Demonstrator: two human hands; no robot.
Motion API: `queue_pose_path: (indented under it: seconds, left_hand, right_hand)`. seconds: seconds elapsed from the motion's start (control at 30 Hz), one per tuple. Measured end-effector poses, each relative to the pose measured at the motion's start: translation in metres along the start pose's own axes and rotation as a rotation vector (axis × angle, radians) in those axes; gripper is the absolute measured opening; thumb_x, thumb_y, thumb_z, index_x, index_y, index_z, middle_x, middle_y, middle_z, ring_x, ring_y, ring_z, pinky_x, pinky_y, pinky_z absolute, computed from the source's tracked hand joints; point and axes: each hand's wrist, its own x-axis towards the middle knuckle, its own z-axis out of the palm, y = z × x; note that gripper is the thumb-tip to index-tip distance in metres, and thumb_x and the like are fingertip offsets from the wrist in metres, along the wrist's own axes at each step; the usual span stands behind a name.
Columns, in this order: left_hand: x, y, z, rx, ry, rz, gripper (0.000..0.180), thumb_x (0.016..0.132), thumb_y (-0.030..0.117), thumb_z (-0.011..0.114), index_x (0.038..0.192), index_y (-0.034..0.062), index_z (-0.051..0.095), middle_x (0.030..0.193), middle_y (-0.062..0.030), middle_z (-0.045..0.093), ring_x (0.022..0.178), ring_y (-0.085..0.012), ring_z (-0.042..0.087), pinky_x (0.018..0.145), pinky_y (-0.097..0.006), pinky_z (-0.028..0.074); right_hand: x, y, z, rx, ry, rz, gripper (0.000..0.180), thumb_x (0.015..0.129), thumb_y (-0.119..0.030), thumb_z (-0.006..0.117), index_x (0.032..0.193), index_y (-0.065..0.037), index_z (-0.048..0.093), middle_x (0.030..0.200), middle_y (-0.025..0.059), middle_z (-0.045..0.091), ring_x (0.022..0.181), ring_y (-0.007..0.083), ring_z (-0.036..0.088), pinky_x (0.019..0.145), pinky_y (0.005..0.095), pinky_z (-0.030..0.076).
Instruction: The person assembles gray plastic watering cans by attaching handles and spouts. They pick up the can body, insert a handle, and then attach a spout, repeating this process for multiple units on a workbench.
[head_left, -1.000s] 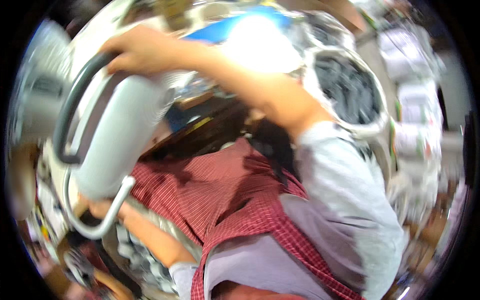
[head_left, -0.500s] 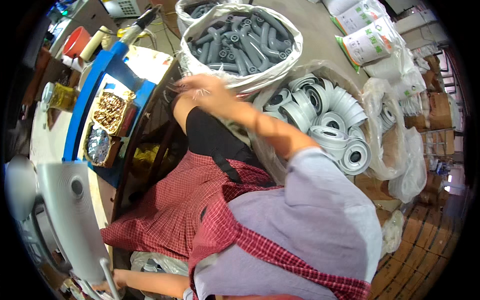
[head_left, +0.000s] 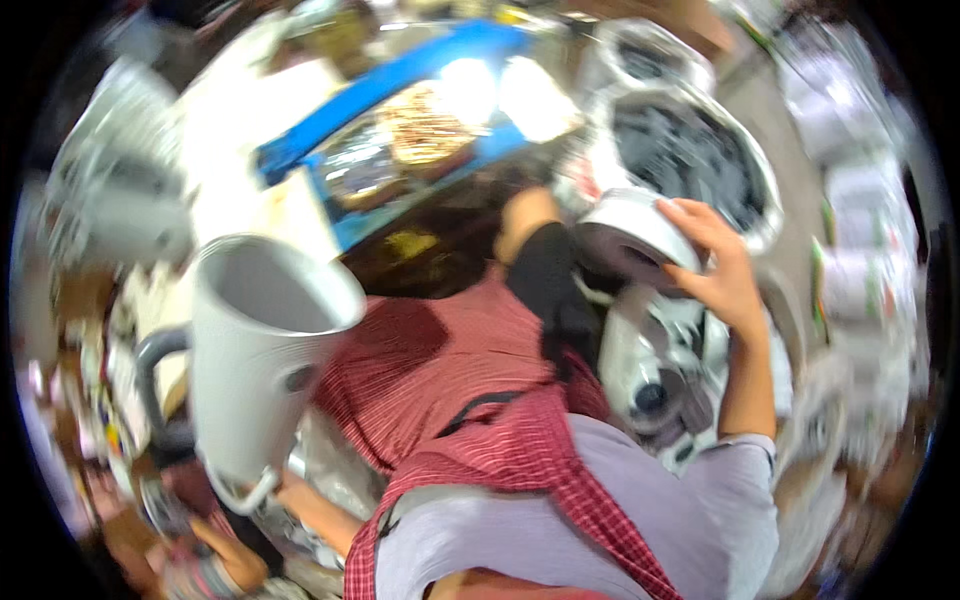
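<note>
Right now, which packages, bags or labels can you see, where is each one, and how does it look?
Sack: upper right, behind the right hand; wide open, pale rim, dark grey parts inside.
Smaller sack: top, right of centre; round, white, dark contents, blurred.
Boxes: far right edge; white with green marks, too blurred to tell more.
Blue tray: top centre; holds gold-coloured pieces.
No screens or signs show.

A cluttered workroom, blurred all round. A blue tray (head_left: 400,80) on the table (head_left: 250,110) catches bright glare from overhead light. Big sacks (head_left: 700,150) of dark and white fittings crowd the right side, with pale cartons (head_left: 860,270) stacked beyond them. The brownish floor (head_left: 880,470) shows at lower right.
</note>
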Motion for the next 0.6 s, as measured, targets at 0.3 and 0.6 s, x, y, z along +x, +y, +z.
queue_pose_path:
  seconds: [0.3, 0.6]
  left_hand:
    - [-0.049, -0.015, -0.11, -0.152, 0.262, -0.141, 0.039, 0.095, 0.044, 0.051, 0.099, 0.007, 0.064, 0.088, -0.0025, 0.064, 0.078, -0.0132, 0.061, 0.069, -0.029, 0.051]
    - [-0.098, -0.034, -0.128, -0.257, 0.42, -0.068, 0.05, 0.094, 0.043, 0.053, 0.096, -0.0042, 0.068, 0.084, -0.0085, 0.067, 0.074, -0.0122, 0.062, 0.067, -0.025, 0.049]
  right_hand:
    - [0.141, -0.164, 0.231, 1.013, -0.258, -0.081, 0.061, 0.087, -0.011, 0.049, 0.144, 0.003, 0.032, 0.15, 0.016, 0.032, 0.138, 0.0252, 0.031, 0.112, 0.0345, 0.024]
    - [0.138, -0.155, 0.265, 0.291, -0.218, -0.828, 0.063, 0.083, -0.012, 0.061, 0.141, -0.001, 0.037, 0.146, 0.0183, 0.037, 0.13, 0.0319, 0.039, 0.108, 0.0405, 0.033]
